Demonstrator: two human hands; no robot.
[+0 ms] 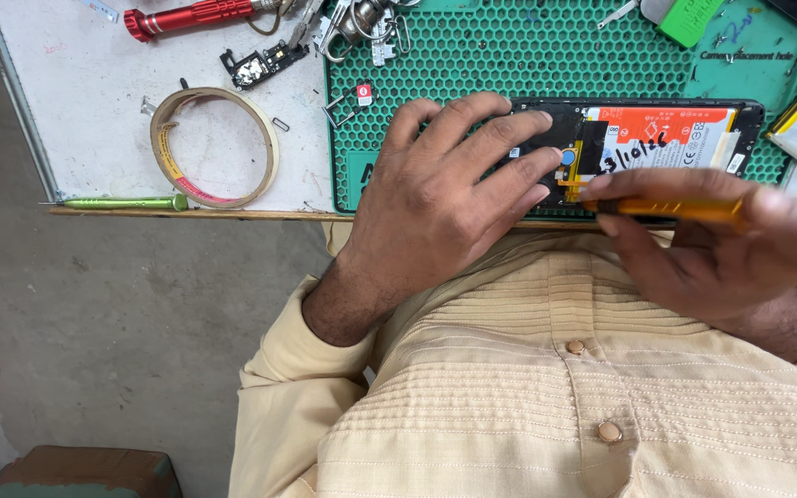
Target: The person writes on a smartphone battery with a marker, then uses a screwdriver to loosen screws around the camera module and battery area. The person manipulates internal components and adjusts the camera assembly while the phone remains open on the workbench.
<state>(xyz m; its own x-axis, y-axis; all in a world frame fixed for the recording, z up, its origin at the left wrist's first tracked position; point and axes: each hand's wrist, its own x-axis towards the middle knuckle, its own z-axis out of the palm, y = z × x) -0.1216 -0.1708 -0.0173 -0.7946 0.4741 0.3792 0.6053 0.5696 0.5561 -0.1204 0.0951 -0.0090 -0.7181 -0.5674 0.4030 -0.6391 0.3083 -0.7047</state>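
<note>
Your left hand [435, 198] lies flat with fingers spread, pressing down one end of the opened black smartphone with its back cover off [643, 148], which sits on the green honeycomb-patterned work mat [472, 55] at the near edge of the white workbench [85, 83]. Your right hand [731, 244] is closed around a slim orange-yellow screwdriver [671, 208], its tip at the phone's near edge just below the orange-labelled battery [661, 138]. The cover is already off and the battery is seated in place, so the inside work looks only begun. A red-handled screwdriver [191, 16], a green one [122, 202] and a ring of tan tape [214, 148] lie untouched to the left.
</note>
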